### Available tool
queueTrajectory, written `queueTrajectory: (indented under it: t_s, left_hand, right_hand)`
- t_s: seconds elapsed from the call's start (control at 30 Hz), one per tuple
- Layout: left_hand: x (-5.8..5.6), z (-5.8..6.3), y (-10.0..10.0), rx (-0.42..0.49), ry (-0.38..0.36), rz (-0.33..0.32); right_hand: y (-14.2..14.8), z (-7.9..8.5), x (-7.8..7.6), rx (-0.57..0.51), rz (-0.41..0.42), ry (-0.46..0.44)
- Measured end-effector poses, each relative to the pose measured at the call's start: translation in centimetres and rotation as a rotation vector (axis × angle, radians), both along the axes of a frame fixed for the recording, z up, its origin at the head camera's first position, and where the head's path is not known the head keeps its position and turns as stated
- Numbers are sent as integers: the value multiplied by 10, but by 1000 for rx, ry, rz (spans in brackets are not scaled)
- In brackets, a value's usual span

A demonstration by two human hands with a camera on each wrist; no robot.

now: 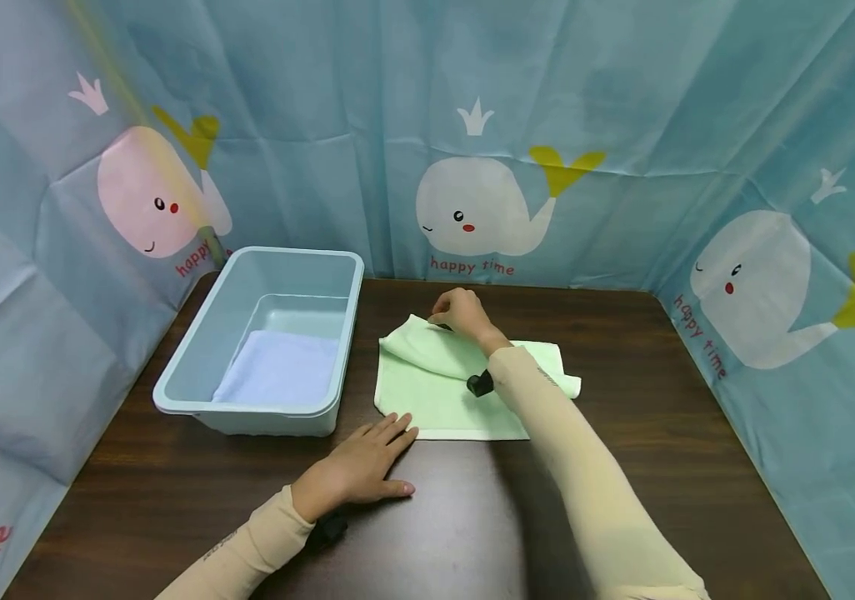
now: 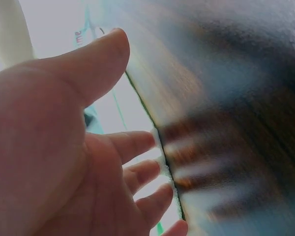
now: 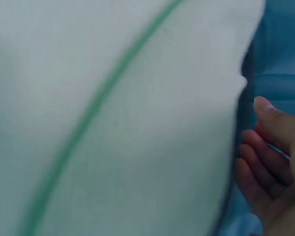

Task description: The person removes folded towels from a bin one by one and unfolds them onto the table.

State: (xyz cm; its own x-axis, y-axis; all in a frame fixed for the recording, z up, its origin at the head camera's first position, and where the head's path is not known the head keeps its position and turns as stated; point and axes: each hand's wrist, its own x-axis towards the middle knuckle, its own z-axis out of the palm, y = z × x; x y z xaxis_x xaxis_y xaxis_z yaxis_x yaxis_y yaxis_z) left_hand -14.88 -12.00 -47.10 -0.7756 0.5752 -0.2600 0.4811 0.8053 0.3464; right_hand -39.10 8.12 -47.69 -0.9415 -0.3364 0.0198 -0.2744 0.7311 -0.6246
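A pale green towel (image 1: 435,396) lies on the table, its far part folded over in a loose, rumpled flap. My right hand (image 1: 463,315) is at the towel's far edge in the head view. In the right wrist view, that hand's loosely curled fingers (image 3: 258,164) are beside the towel edge, with no cloth seen between thumb and fingers. My left hand (image 1: 363,467) is spread flat near the towel's front left corner, fingertips at its hem. In the left wrist view its fingers (image 2: 155,204) are straight and apart along the towel's edge.
A light blue plastic basin (image 1: 247,408) stands left of the towel, with a folded pale lavender cloth (image 1: 277,367) inside. The dark wooden table (image 1: 660,467) is bordered by blue curtains (image 1: 307,192) printed with whales.
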Motion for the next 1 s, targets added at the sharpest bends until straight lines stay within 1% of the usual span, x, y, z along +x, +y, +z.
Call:
queueTrajectory:
  t_s: [0.1, 0.17, 0.23, 0.3, 0.37, 0.5, 0.63, 0.8, 1.0]
  left_hand:
    - [0, 2, 0, 7, -6, 0]
    - [-1, 2, -1, 9, -11, 2]
    - [0, 2, -1, 4, -11, 5]
    - [0, 2, -1, 0, -6, 2]
    - [0, 1, -1, -2, -3, -3]
    - [0, -1, -1, 3, -5, -6]
    - [-1, -1, -3, 1, -2, 6]
    - [0, 1, -7, -1, -19, 21]
    - [1, 3, -7, -5, -12, 22]
  right_hand:
    - [22, 14, 6, 36, 43, -22]
    - [41, 21, 12, 55, 64, -34]
    - [62, 25, 19, 64, 74, -44]
    - [85, 25, 27, 61, 66, -57]
    - [109, 23, 37, 55, 52, -68]
    - [154, 16, 59, 36, -3, -92]
    - [187, 7, 76, 32, -45, -99]
    - [211, -6, 90, 32, -68, -105]
    - [220, -19, 99, 17, -83, -90]
